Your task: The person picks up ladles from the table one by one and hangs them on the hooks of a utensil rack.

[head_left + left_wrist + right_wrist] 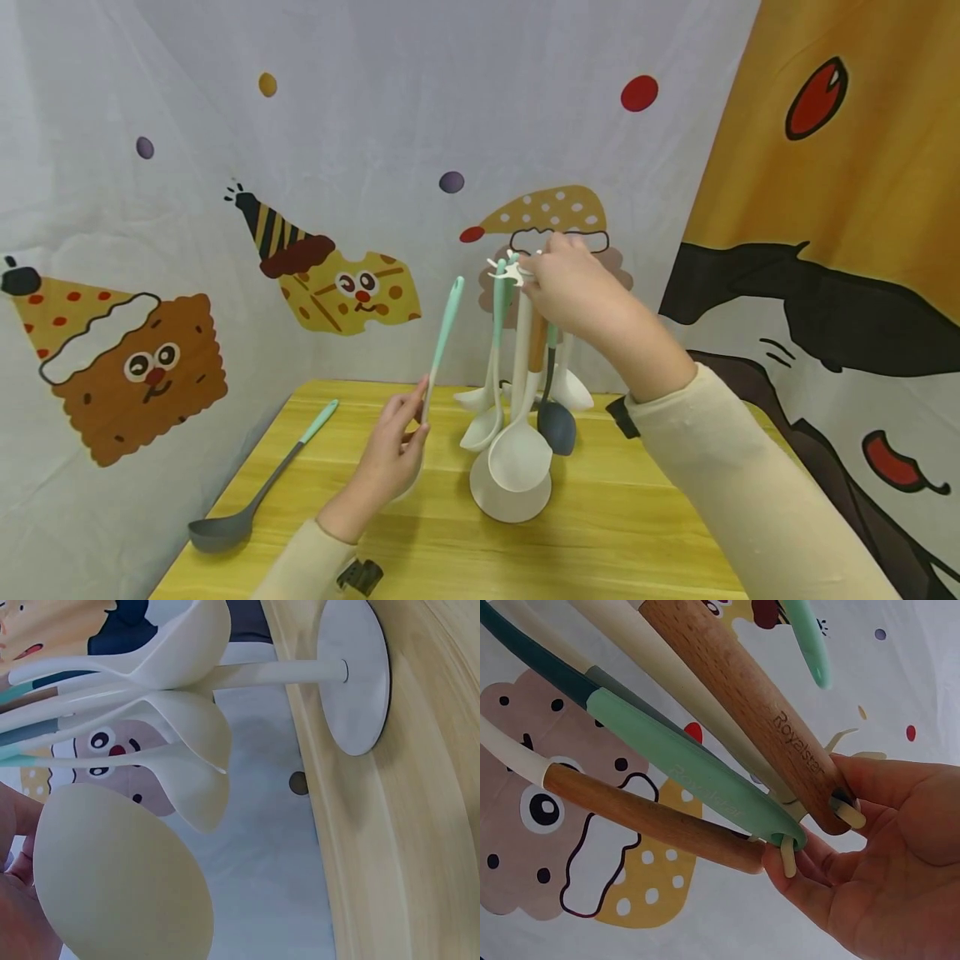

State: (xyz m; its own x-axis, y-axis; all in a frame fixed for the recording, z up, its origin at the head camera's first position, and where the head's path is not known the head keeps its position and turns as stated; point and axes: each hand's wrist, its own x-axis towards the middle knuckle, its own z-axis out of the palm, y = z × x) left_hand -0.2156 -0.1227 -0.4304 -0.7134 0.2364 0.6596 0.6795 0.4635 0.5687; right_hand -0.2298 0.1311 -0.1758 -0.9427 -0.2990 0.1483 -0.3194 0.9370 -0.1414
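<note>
My left hand (392, 450) grips a white spoon by its handle, whose mint-green end (447, 321) points up. The broad, smooth oval head of that spoon (124, 877) fills the lower left of the left wrist view. With its fingers bent about the hooked top, my right hand (573, 279) holds the white utensil stand (513, 500). Two hooks pass through the holes of a wooden handle (742, 705) and a mint-green handle (690, 761) beside those fingertips. A white ladle (520, 457) hangs at the front of the stand.
A grey ladle (221, 532) with a mint-green handle lies on the left of the wooden table (600, 533). Several other utensils hang round the stand, among them a dark blue one (557, 427). A printed cloth (360, 100) hangs behind the table.
</note>
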